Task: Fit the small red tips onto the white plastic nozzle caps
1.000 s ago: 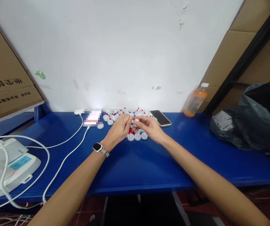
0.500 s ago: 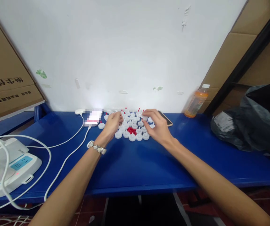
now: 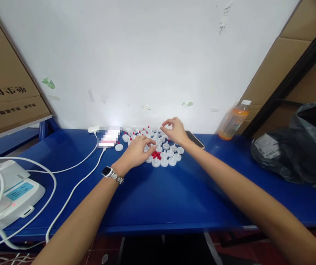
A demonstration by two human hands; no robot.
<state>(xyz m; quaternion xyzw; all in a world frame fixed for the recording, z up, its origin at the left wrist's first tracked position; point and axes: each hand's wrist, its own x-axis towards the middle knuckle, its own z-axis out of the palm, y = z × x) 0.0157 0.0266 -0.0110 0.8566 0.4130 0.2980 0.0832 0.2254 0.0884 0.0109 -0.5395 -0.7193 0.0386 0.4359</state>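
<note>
My left hand (image 3: 139, 151) is palm down over the left part of a cluster of round white plastic caps with thin spouts (image 3: 163, 162). Its fingers reach out with thumb and forefinger apart, beside a small pile of red tips (image 3: 156, 155) among the caps. At the back of the cluster, my right hand (image 3: 176, 131) is raised, its thumb and forefinger bent together in a pinch. What it holds, if anything, is too small to make out against the white wall. Several caps at the back left bear red tips (image 3: 148, 127). My left hand covers some caps.
A dark phone (image 3: 195, 139) lies right of the caps, and a lit, blurred-out screen (image 3: 109, 138) left of them. White cables run to a power strip (image 3: 22, 195). An orange drink bottle (image 3: 234, 120) and a dark plastic bag (image 3: 279, 147) are at the right.
My left hand has moved right and its fingers have spread out over the caps. The right hand has moved up and back, away from the front caps. The view has shifted slightly.
</note>
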